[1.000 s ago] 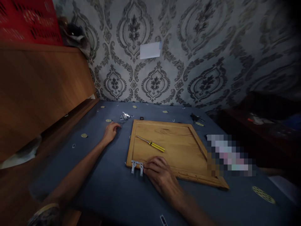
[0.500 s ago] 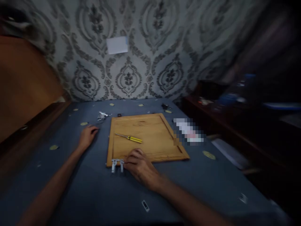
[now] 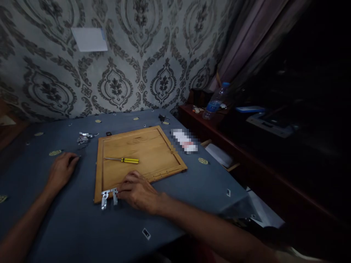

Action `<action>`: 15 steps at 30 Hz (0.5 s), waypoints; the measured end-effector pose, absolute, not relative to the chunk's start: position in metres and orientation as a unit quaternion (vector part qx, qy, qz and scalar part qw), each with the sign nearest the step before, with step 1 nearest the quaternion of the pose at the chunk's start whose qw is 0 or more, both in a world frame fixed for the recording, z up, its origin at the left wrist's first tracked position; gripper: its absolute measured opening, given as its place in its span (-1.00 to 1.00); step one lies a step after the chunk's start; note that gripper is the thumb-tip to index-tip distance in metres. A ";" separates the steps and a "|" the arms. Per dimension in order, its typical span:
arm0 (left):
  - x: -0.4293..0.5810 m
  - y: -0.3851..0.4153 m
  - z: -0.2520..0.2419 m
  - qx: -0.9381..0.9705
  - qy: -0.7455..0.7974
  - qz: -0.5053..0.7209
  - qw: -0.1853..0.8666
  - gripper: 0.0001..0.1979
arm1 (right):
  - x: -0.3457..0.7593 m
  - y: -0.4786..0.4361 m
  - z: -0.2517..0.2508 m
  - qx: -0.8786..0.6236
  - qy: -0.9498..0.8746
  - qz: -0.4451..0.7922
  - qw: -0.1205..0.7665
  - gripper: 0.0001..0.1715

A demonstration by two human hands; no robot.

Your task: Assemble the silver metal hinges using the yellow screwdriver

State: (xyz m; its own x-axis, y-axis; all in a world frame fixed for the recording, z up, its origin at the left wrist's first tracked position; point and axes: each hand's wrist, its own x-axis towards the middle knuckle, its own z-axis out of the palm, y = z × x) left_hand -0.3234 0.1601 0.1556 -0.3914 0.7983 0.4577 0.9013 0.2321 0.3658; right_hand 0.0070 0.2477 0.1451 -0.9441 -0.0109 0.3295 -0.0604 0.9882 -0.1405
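A wooden panel with a raised frame [image 3: 153,146], like a cabinet door, lies flat on the cloth-covered table. Silvery metal hinges [image 3: 104,199] sit at its near left corner, their arms jutting past the edge. My right hand [image 3: 138,191] rests over the near edge, fingers closed against the right one. A yellow-and-black screwdriver [image 3: 129,160] lies across the panel, its shaft pointing left. To the left, my left hand [image 3: 61,171] is low over the cloth, thumb and fingers pinched; a tiny thing may be at the tips. Beyond it lies a pile of metal hinges [image 3: 84,137].
Right of the panel is a blurred-out white packet [image 3: 185,140]. Dark small items [image 3: 163,118] lie at the table's back. A water bottle [image 3: 214,104] stands on a dark red cabinet [image 3: 189,111] at the right. A patterned wall [image 3: 115,80] closes off the back.
The view has turned right, so the panel, hands and tools appear further left and more of the right-hand cabinet shows. Both hands keep about the same places relative to the panel.
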 end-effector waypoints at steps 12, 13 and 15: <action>-0.284 0.161 0.175 -0.595 -0.757 -0.261 -0.063 -0.67 | 0.006 0.250 0.135 0.043 -0.952 0.145 0.266 -0.86; -0.276 0.161 0.177 -0.607 -0.749 -0.255 -0.079 -0.67 | 0.006 0.250 0.135 0.047 -0.950 0.145 0.273 -0.84; -0.260 0.160 0.183 -0.653 -0.703 -0.248 -0.135 -0.68 | 0.006 0.250 0.135 0.050 -0.945 0.146 0.288 -0.83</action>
